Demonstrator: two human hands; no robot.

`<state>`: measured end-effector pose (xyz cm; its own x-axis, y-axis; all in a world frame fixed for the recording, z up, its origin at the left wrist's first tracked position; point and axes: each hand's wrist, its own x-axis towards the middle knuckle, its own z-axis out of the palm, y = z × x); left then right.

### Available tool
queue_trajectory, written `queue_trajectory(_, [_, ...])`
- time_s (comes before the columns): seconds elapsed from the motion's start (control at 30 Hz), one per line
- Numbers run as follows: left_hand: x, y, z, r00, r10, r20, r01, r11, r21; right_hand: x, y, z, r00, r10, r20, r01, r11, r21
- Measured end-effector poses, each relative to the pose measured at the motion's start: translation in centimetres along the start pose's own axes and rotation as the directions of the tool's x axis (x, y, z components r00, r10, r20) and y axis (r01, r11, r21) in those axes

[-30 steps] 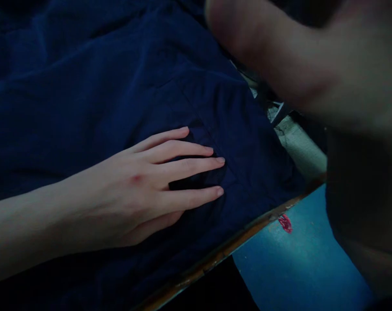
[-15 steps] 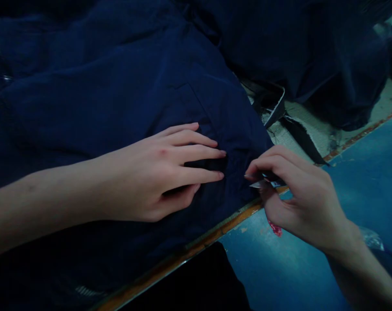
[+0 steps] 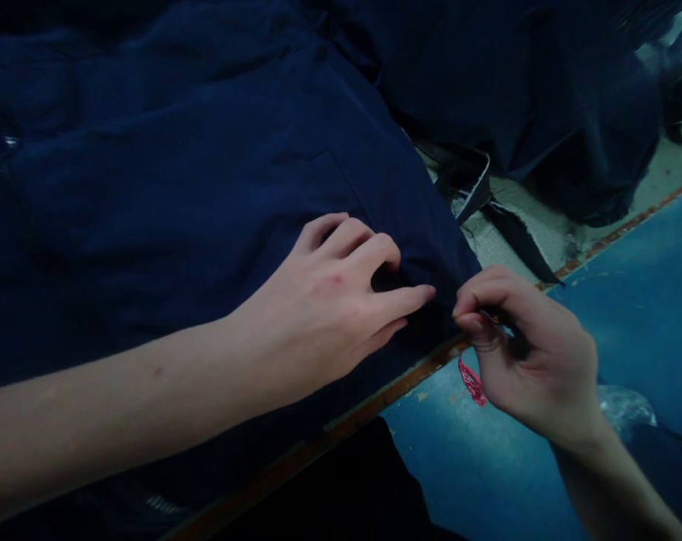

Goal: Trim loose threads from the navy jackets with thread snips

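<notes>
Dark blue cloth (image 3: 205, 173) lies spread over a table, with a stitched outline on it. My left hand (image 3: 346, 293) rests on the cloth near its right edge, fingers bent and apart, the index finger stretched toward my other hand. At the cloth's right corner, my right hand (image 3: 510, 338) is closed, thumb and index finger pinched together at the cloth's edge. A small tool, mostly hidden, is inside that hand. A red patterned piece (image 3: 472, 382) hangs just below it.
More dark cloth (image 3: 544, 113) is heaped at the back right. Dark fabric strips (image 3: 515, 237) with frayed edges lie on the pale tabletop. The table's brown edge (image 3: 374, 406) runs diagonally, with a blue surface (image 3: 459, 466) beyond it.
My left hand has slid right and its fingers have curled. My right hand has moved slightly right and pinched shut, and the pointed metal tip seen before is now hidden.
</notes>
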<state>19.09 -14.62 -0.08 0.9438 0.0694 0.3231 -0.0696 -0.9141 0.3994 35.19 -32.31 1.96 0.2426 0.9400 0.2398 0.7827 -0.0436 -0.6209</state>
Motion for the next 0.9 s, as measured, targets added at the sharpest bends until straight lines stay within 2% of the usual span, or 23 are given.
queue_trajectory(0.2, [0.3, 0.7, 1.1, 0.999, -0.041, -0.033, 0.040, 0.999, -0.029, 0.0, 1.0, 0.8, 0.998, 0.049, -0.025, -0.049, 0.998, 0.025])
queue_trajectory(0.4, [-0.4, -0.1, 1.0, 0.994, -0.021, -0.110, 0.003, 0.986, -0.164, 0.1, 1.2, 1.5, 0.992, 0.100, -0.079, -0.098, 0.995, 0.023])
queue_trajectory(0.5, [-0.6, -0.4, 0.6, 0.996, -0.025, -0.089, 0.011, 0.987, -0.162, 0.0, 1.2, 1.5, 0.990, 0.103, -0.093, -0.103, 0.995, 0.003])
queue_trajectory(0.6, [-0.6, -0.4, 0.3, 0.998, -0.018, -0.052, 0.012, 0.993, -0.113, -0.1, 1.0, 1.5, 0.994, 0.099, -0.048, -0.102, 0.993, -0.057])
queue_trajectory(0.73, [-0.5, -0.1, 0.0, 0.999, -0.048, -0.006, 0.047, 0.995, -0.083, -0.3, 0.6, 2.0, 1.000, 0.015, -0.009, -0.016, 0.990, -0.140])
queue_trajectory(0.83, [-0.5, -0.1, 0.1, 0.997, -0.074, 0.010, 0.075, 0.994, -0.082, -0.7, 0.4, 2.1, 0.999, -0.001, -0.034, -0.004, 0.990, -0.139])
queue_trajectory(0.9, [-0.6, -0.2, 0.3, 0.999, -0.048, -0.012, 0.047, 0.996, -0.070, -0.9, 0.4, 2.0, 1.000, 0.011, -0.020, -0.013, 0.993, -0.117])
